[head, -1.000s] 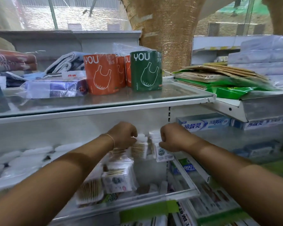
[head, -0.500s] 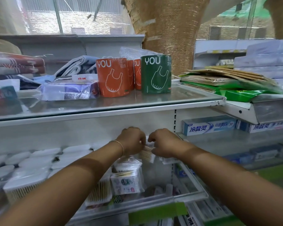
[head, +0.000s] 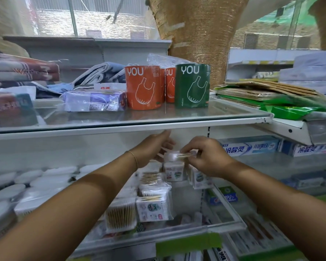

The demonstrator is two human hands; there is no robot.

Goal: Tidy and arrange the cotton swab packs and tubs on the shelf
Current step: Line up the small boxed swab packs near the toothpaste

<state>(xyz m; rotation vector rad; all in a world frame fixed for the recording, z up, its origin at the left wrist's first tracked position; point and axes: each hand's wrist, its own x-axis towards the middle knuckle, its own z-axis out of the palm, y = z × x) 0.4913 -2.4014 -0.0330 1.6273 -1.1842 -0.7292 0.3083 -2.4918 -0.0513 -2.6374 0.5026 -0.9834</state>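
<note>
Both hands reach under the glass shelf toward the back of the middle shelf. My right hand (head: 205, 157) pinches a small clear cotton swab pack (head: 175, 156) lying flat on top of a stack of printed swab packs (head: 174, 171). My left hand (head: 154, 147) is just left of that pack, fingers stretched out and touching its far end. More swab packs (head: 152, 206) with wooden sticks stand in front, nearer the shelf's lip. White round tub lids (head: 26, 183) fill the left part of the same shelf.
The glass shelf (head: 120, 119) above carries orange and green "YOU" rolls (head: 192, 85), a wrapped purple pack and folded cloths. Toothpaste boxes (head: 252, 147) lie on the shelf to the right. A green price strip (head: 188, 243) runs along the shelf's front edge.
The two hands have drawn apart slightly and risen. My left fingers have straightened out, and a swab pack now lies flat on the stack under my right fingers.
</note>
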